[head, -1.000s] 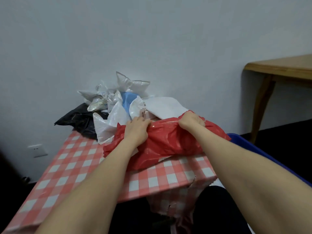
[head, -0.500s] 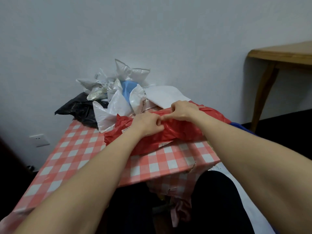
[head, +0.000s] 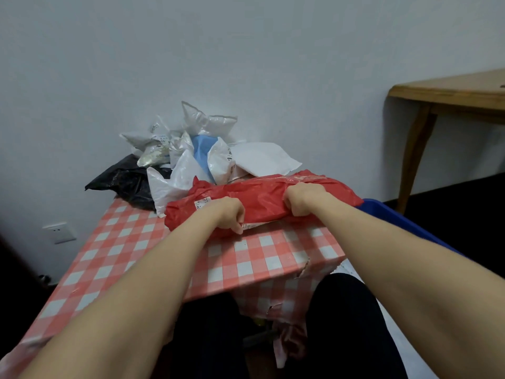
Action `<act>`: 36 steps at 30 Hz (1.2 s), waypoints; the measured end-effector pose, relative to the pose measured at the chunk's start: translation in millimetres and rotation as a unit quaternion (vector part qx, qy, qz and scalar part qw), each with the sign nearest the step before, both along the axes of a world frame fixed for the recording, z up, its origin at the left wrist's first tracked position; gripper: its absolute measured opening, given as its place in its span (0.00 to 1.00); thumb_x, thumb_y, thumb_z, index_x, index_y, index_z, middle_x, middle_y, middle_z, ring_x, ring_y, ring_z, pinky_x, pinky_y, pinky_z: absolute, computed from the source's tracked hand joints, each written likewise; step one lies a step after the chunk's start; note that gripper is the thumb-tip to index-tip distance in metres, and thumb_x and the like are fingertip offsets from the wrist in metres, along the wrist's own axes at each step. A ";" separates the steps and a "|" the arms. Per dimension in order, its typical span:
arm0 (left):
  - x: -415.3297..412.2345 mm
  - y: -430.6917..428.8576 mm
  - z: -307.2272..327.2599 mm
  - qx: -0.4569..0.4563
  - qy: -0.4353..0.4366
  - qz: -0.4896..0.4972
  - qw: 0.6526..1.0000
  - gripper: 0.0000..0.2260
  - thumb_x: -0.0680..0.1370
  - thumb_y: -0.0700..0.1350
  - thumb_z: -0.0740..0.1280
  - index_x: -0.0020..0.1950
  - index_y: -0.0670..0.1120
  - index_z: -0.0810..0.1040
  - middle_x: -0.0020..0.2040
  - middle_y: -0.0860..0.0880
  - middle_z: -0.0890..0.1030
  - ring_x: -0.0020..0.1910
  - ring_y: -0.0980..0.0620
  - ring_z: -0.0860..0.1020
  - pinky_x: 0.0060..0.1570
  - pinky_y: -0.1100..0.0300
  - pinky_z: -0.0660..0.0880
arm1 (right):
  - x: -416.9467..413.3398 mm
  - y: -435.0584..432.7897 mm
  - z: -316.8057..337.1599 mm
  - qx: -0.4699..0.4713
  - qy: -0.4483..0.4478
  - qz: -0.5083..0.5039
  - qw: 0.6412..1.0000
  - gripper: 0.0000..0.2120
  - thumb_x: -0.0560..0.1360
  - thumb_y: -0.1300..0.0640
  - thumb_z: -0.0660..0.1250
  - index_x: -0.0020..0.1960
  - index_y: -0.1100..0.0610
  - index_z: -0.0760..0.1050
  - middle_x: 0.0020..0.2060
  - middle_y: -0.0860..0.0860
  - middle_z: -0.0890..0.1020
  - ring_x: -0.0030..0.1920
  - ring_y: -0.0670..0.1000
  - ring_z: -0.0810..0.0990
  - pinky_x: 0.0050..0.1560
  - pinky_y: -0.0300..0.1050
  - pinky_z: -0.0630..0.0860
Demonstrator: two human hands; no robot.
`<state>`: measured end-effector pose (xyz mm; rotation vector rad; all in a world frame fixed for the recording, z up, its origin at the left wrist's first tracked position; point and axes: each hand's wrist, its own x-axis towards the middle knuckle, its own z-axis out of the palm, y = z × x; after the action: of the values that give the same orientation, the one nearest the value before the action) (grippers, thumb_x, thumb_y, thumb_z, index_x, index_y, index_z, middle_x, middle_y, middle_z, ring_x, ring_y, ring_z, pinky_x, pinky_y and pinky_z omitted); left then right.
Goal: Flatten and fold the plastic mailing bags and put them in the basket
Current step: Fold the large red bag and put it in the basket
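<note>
A red plastic mailing bag [head: 262, 199], folded into a long band, lies across the far part of the red-and-white checked table [head: 131, 250]. My left hand [head: 228, 214] grips its near edge left of the middle, fingers curled under. My right hand [head: 302, 199] grips the same edge further right. Behind the red bag sits a heap of crumpled white bags [head: 207, 149], with a blue bag [head: 203, 149] among them and a black bag [head: 123, 181] at the left. A blue basket [head: 393, 217] shows at the table's right side, mostly hidden by my right arm.
A wooden table [head: 448, 94] stands at the right against the wall. A wall socket [head: 58, 232] sits low on the left. My dark-clothed legs [head: 341, 324] are under the table's near edge, where the tablecloth is torn.
My hands were together at the middle of the red bag's top edge. They have slid apart and drawn the bag over toward me into a narrower band.
</note>
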<state>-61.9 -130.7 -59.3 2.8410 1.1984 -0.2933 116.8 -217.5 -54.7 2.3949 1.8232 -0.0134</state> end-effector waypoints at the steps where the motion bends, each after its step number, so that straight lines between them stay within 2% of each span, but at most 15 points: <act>1: -1.4 0.7 -0.2 -0.028 0.015 0.006 0.999 0.09 0.70 0.46 0.75 0.39 0.50 0.75 0.45 0.49 0.79 0.46 0.49 0.75 0.48 0.57 0.73 | -0.7 0.2 -0.7 -0.017 0.001 -0.003 1.000 0.19 0.73 0.62 0.59 0.62 0.53 0.75 0.62 0.54 0.77 0.60 0.59 0.77 0.49 0.48 0.73; 4: -3.8 -2.6 -7.4 -0.112 0.077 0.018 0.991 0.11 0.70 0.45 0.76 0.37 0.51 0.74 0.41 0.51 0.77 0.41 0.52 0.74 0.41 0.61 0.70 | -5.5 0.0 -10.5 -0.090 0.013 -0.007 0.996 0.19 0.72 0.61 0.59 0.61 0.55 0.76 0.59 0.55 0.78 0.57 0.59 0.78 0.48 0.48 0.76; 6: -4.5 -5.8 -3.7 -0.209 0.104 0.034 0.972 0.07 0.71 0.47 0.75 0.39 0.51 0.77 0.40 0.52 0.80 0.42 0.54 0.76 0.42 0.63 0.73 | -5.3 -0.7 -8.6 -0.144 0.062 -0.009 0.988 0.18 0.70 0.63 0.60 0.59 0.58 0.77 0.51 0.56 0.79 0.46 0.57 0.79 0.44 0.46 0.79; 8: -3.7 -4.9 10.3 -0.283 0.040 0.073 0.956 0.06 0.74 0.51 0.72 0.41 0.50 0.80 0.41 0.52 0.83 0.43 0.52 0.80 0.47 0.59 0.75 | -1.6 -1.9 3.1 -0.112 0.166 -0.029 0.979 0.15 0.70 0.61 0.62 0.54 0.61 0.80 0.42 0.54 0.80 0.37 0.54 0.77 0.33 0.42 0.75; 9: -1.9 -1.7 18.4 -0.282 -0.029 0.087 0.955 0.08 0.75 0.52 0.70 0.41 0.48 0.79 0.38 0.51 0.83 0.40 0.52 0.81 0.45 0.59 0.76 | 1.1 -0.1 9.4 -0.053 0.204 -0.034 0.977 0.12 0.70 0.58 0.64 0.51 0.59 0.81 0.39 0.53 0.81 0.37 0.53 0.79 0.34 0.41 0.75; 10: -0.2 1.4 25.8 -0.243 -0.110 0.095 0.959 0.11 0.76 0.52 0.68 0.41 0.45 0.79 0.36 0.50 0.82 0.37 0.51 0.81 0.42 0.59 0.77 | 3.1 2.7 15.1 0.015 0.222 -0.035 0.974 0.11 0.71 0.54 0.65 0.47 0.57 0.82 0.39 0.52 0.82 0.39 0.53 0.80 0.36 0.41 0.74; 12: 4.4 7.8 36.6 -0.069 -0.220 0.091 0.969 0.11 0.78 0.51 0.66 0.45 0.43 0.80 0.41 0.46 0.82 0.41 0.48 0.80 0.43 0.56 0.77 | 5.7 12.4 20.0 0.149 0.209 -0.060 0.965 0.10 0.72 0.50 0.64 0.47 0.53 0.80 0.45 0.51 0.82 0.48 0.55 0.80 0.43 0.42 0.73; 14: 6.1 10.1 33.6 0.100 -0.232 0.090 0.963 0.09 0.78 0.48 0.62 0.53 0.46 0.78 0.53 0.46 0.81 0.53 0.46 0.78 0.49 0.54 0.73 | 9.2 19.9 15.4 0.242 0.172 -0.119 0.948 0.12 0.74 0.53 0.62 0.55 0.52 0.78 0.54 0.53 0.81 0.55 0.58 0.78 0.50 0.46 0.73; 16: 3.6 12.2 19.0 0.144 -0.221 0.104 0.959 0.13 0.80 0.50 0.58 0.62 0.48 0.74 0.61 0.45 0.76 0.61 0.44 0.73 0.56 0.51 0.70 | 16.8 20.3 4.6 0.260 0.151 -0.162 0.940 0.15 0.76 0.53 0.61 0.62 0.52 0.73 0.61 0.56 0.76 0.62 0.59 0.74 0.57 0.50 0.71; 18: 0.8 17.1 2.5 0.104 -0.174 0.135 0.970 0.20 0.81 0.56 0.54 0.71 0.50 0.66 0.70 0.44 0.69 0.69 0.43 0.66 0.65 0.46 0.64 | 23.1 17.4 -7.6 0.234 0.130 -0.151 0.952 0.20 0.78 0.46 0.61 0.68 0.50 0.68 0.66 0.56 0.71 0.67 0.59 0.69 0.63 0.53 0.67; 20: -0.6 20.2 -14.8 0.049 -0.109 0.156 0.980 0.27 0.80 0.61 0.50 0.77 0.53 0.55 0.77 0.45 0.57 0.76 0.44 0.54 0.71 0.40 0.53 | 22.9 17.5 -17.0 0.206 0.108 -0.096 0.968 0.25 0.77 0.39 0.59 0.72 0.45 0.64 0.70 0.55 0.66 0.71 0.58 0.63 0.69 0.57 0.62; 22: -2.0 20.4 -31.7 0.015 -0.062 0.167 0.984 0.32 0.78 0.66 0.49 0.78 0.56 0.46 0.79 0.47 0.46 0.78 0.45 0.45 0.71 0.35 0.44 | 16.6 23.5 -24.3 0.137 0.092 -0.048 0.985 0.29 0.77 0.35 0.56 0.75 0.41 0.58 0.76 0.52 0.59 0.76 0.59 0.53 0.74 0.62 0.51; 25: -7.2 19.4 -51.4 -0.010 -0.019 0.176 0.984 0.37 0.75 0.72 0.47 0.77 0.57 0.38 0.78 0.48 0.37 0.77 0.45 0.39 0.68 0.31 0.40 | 10.7 32.6 -37.3 0.033 0.082 -0.046 0.995 0.30 0.77 0.32 0.50 0.77 0.38 0.50 0.78 0.50 0.51 0.77 0.61 0.43 0.73 0.66 0.40; 29: -10.8 23.2 -58.0 -0.032 -0.014 0.188 0.981 0.38 0.73 0.73 0.47 0.76 0.59 0.36 0.77 0.50 0.33 0.77 0.46 0.36 0.67 0.29 0.39 | 13.7 38.4 -47.4 0.001 0.075 -0.054 0.996 0.31 0.77 0.31 0.47 0.77 0.38 0.47 0.79 0.50 0.49 0.77 0.62 0.42 0.73 0.68 0.40; 36: -8.3 26.4 -64.5 -0.049 0.005 0.195 0.980 0.38 0.73 0.74 0.46 0.76 0.59 0.36 0.77 0.50 0.33 0.77 0.46 0.36 0.66 0.28 0.39 | 14.9 42.9 -55.2 -0.031 0.073 -0.056 0.995 0.31 0.77 0.30 0.46 0.77 0.37 0.45 0.79 0.50 0.47 0.78 0.60 0.45 0.73 0.67 0.42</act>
<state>-70.2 -104.2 -123.9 2.4522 1.6527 -0.3342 131.7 -174.6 -110.0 2.5090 1.7148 -0.2576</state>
